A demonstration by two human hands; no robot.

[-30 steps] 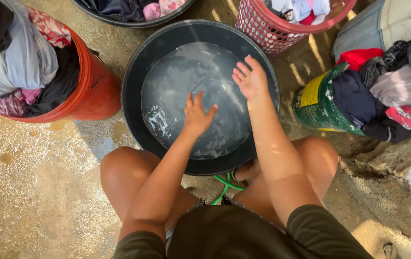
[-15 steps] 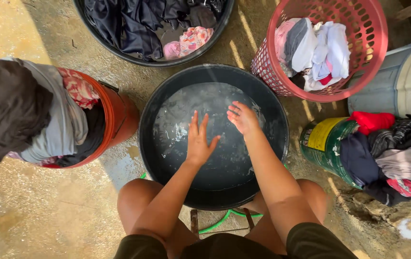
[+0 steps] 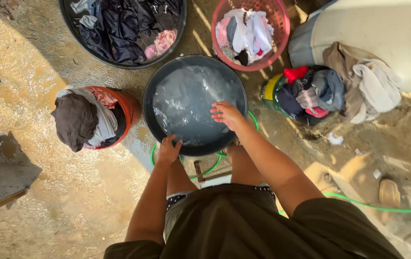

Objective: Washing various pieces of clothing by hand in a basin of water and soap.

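Round black plastic basin (image 3: 153, 98), smooth-walled, holding rippled soapy water.
Your left hand (image 3: 168, 150) is gripping its near rim; your right hand (image 3: 228, 115) is hovering over it, fingers spread wide.

An outdoor home laundry spot: a wet concrete floor (image 3: 47, 201), a black basin (image 3: 150, 103) of soapy water, a red laundry basket (image 3: 282, 33), clothes-filled buckets, and a green hose (image 3: 382, 207).

Both bare arms reach forward and down. The left hand (image 3: 168, 149) curls shut in a grip, knuckles up; the right hand (image 3: 228, 115) is loosely open, fingers spread leftward.
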